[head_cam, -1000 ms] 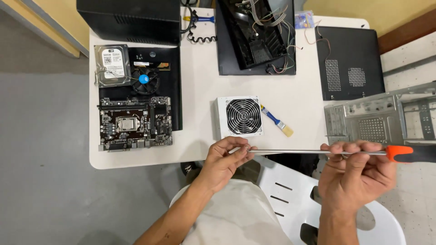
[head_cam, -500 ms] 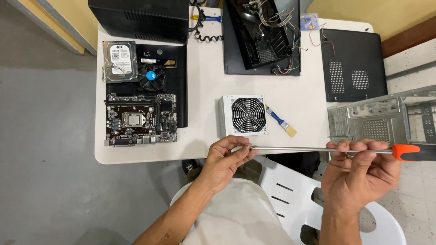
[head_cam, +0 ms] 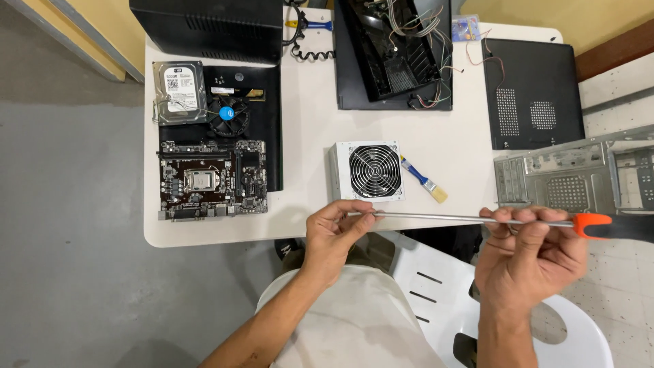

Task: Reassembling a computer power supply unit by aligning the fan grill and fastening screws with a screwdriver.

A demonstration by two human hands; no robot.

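Left hand point(head_cam: 334, 235) pinches screwdriver point(head_cam: 477, 219) tip, right hand point(head_cam: 528, 255) fingers pinch its shaft near the orange handle, held level over worktop point(head_cam: 306, 136) edge; best keep both pinches firm.

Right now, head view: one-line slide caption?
Both hands, left hand and right hand, hold a long screwdriver level before a parts-strewn white table.

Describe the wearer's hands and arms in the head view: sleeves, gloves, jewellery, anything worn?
Both hands are bare: no gloves on the left hand or the right hand. No rings or watch show on either. The left forearm is uncovered all the way to the frame's bottom edge, with no sleeve in view. The right wrist is also bare down to the frame edge. No markings can be made out.
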